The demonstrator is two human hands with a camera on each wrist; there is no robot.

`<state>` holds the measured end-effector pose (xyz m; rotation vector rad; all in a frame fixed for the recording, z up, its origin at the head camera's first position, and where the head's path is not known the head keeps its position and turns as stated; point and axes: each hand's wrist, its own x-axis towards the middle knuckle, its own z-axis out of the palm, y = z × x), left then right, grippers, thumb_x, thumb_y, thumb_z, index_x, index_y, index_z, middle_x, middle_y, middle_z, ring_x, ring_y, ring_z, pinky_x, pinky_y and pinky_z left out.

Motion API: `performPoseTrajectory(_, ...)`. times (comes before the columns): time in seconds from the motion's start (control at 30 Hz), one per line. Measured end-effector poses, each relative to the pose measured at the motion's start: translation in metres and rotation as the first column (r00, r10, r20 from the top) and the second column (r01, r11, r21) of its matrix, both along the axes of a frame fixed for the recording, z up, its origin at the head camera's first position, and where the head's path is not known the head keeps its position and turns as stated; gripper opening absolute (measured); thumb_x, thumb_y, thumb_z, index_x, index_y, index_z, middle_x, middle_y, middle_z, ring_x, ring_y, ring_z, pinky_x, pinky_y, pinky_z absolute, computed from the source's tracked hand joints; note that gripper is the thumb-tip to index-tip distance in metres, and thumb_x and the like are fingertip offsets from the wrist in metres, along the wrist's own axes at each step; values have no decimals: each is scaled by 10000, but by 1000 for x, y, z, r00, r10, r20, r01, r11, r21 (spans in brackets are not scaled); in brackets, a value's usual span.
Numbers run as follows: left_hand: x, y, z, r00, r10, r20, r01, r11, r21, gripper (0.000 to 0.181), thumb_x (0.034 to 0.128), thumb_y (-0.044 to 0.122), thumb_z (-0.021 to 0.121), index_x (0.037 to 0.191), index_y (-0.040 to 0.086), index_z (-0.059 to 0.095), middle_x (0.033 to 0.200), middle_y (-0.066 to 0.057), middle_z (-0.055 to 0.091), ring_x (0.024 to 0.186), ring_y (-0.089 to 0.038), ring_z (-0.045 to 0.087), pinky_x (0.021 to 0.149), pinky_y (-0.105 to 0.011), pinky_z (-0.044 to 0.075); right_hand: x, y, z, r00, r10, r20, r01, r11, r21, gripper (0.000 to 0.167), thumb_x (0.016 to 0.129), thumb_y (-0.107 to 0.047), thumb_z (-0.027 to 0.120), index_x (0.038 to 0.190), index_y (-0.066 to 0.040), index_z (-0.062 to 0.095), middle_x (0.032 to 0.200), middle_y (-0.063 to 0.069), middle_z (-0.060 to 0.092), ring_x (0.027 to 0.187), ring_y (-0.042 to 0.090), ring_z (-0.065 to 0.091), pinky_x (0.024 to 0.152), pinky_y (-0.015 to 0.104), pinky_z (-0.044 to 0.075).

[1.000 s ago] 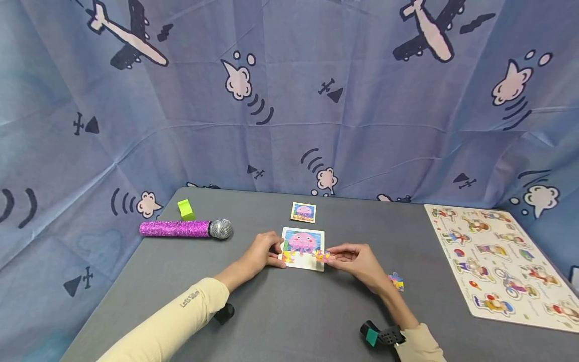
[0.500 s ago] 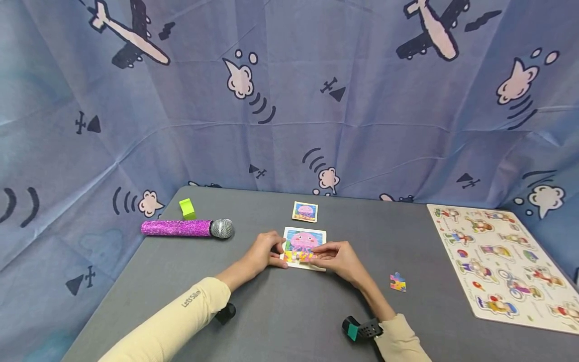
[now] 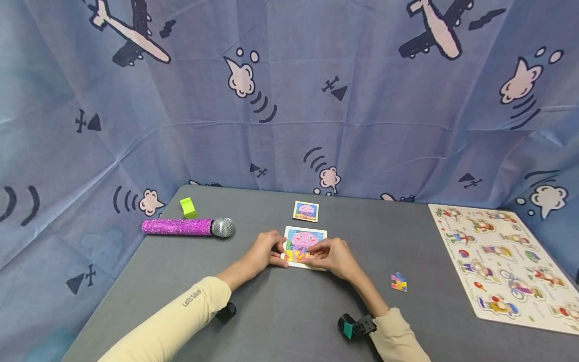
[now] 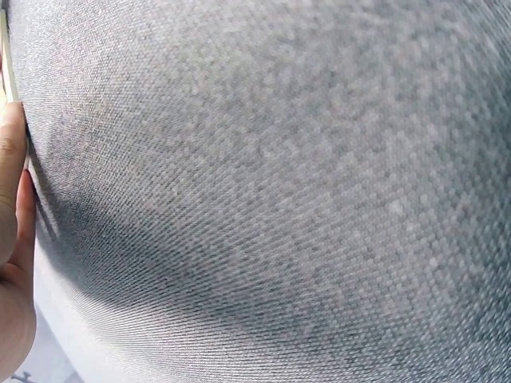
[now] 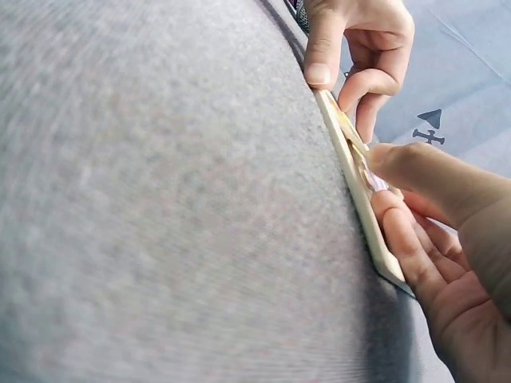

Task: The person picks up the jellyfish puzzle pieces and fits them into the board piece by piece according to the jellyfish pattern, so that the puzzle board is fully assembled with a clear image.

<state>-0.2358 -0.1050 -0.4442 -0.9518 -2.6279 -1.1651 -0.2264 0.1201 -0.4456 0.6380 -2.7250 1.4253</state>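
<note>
A small jigsaw puzzle board (image 3: pixel 302 236) with a pink jellyfish picture and a white frame lies mid-table. My left hand (image 3: pixel 266 251) grips its left side, thumb at the near corner. Over the lower right part of the board, my right hand (image 3: pixel 335 257) pinches a puzzle piece (image 5: pixel 370 171), largely hidden by the fingers. In the right wrist view this piece sits slightly tilted against the board. A loose puzzle piece (image 3: pixel 399 282), blue, pink and yellow, lies to the right of my right hand. Only the left hand's edge shows in the left wrist view.
Behind the board lies a small jellyfish picture card (image 3: pixel 305 211). A purple glittery microphone (image 3: pixel 181 227) and a lime-green block (image 3: pixel 188 208) are at the left. A large picture board (image 3: pixel 502 266) covers the table's right side. A printed curtain (image 3: pixel 280 100) hangs behind the table.
My right hand has moved left with the puzzle piece, from the board's right edge to its lower part, where the piece now sits lower on the board. My left hand stays put.
</note>
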Motion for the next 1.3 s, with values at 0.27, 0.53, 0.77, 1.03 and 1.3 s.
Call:
performPoseTrajectory(0.27,0,-1,2,1000,3,-3,-3,1000,7,351,598,65,896,686,-14,566,898,-183,624,974,-336,630,693,-213,555,-1,-1,2,991,36,-128,-16,989,149,216,705,-130,848,867,-22,754,692,-24,605,584,9,480,502,178,420)
performPoseTrajectory(0.53,0,2,4,1000,-3,2,3,1000,1,346,605,65,894,686,-16,568,899,-181,624,971,-332,630,696,-206,552,-3,1,6,998,46,-48,-41,994,99,292,700,-116,853,925,5,713,741,20,639,618,52,550,540,191,478)
performPoseTrajectory(0.77,-2,3,4,1000,-5,-1,5,1000,-1,340,606,68,894,687,-16,575,882,-177,619,940,-325,632,691,-212,552,-3,1,9,997,36,-61,-30,995,94,264,692,-102,857,889,-7,710,746,33,658,631,67,578,555,197,493)
performPoseTrajectory(1.03,-3,2,1,1000,-7,2,7,1000,0,350,604,88,898,681,-5,569,879,-166,621,979,-329,632,684,-205,552,-2,5,7,1000,19,-14,-19,999,-41,238,717,-17,822,914,45,703,798,106,696,652,97,617,567,191,512)
performPoseTrajectory(1.3,-1,1,1,1000,-6,19,6,1000,-12,348,611,72,892,686,-17,564,891,-174,621,973,-339,628,706,-263,565,5,21,7,993,35,116,-7,972,-235,263,809,10,737,1038,110,654,911,193,686,716,77,612,579,182,504)
